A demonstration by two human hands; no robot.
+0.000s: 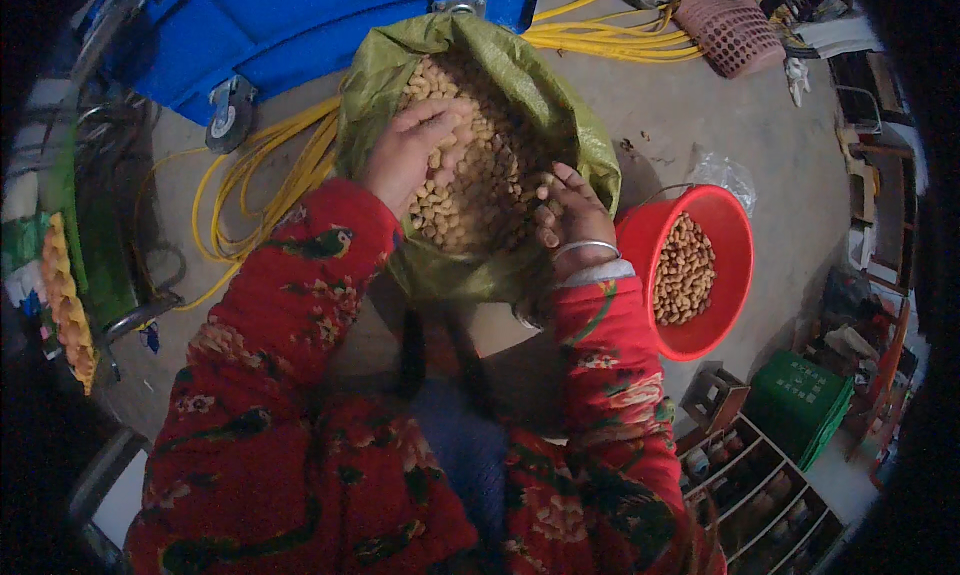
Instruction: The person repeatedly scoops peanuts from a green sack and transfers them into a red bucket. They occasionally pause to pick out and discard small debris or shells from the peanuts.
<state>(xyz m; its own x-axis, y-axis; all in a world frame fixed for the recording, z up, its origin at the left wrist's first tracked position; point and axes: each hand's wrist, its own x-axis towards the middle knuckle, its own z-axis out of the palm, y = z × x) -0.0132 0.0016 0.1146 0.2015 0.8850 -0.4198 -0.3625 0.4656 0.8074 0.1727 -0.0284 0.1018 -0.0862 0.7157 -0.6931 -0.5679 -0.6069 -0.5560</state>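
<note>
A green woven plastic sack (559,98) stands wide with its rim folded back, full of unshelled peanuts (480,147). My left hand (412,151) reaches over its left side, the fingers half curled among the peanuts; whether any lie in the palm is hidden. At the right side of the sack is my right hand (576,203), wearing a silver bangle, its fingers bent inward. A small tan piece like a peanut shows by those fingertips, but the grip is unclear. A red plastic bucket (731,275) holding peanuts (684,275) stands just right of my right wrist.
A blue wheeled cart (300,27) with a caster (231,117) is beyond the sack. Yellow hose (225,200) lies coiled at left and continues behind. A pink perforated basket (731,34), clear plastic bag (724,177), green folded container (799,402) and slatted rack (757,477) are at right.
</note>
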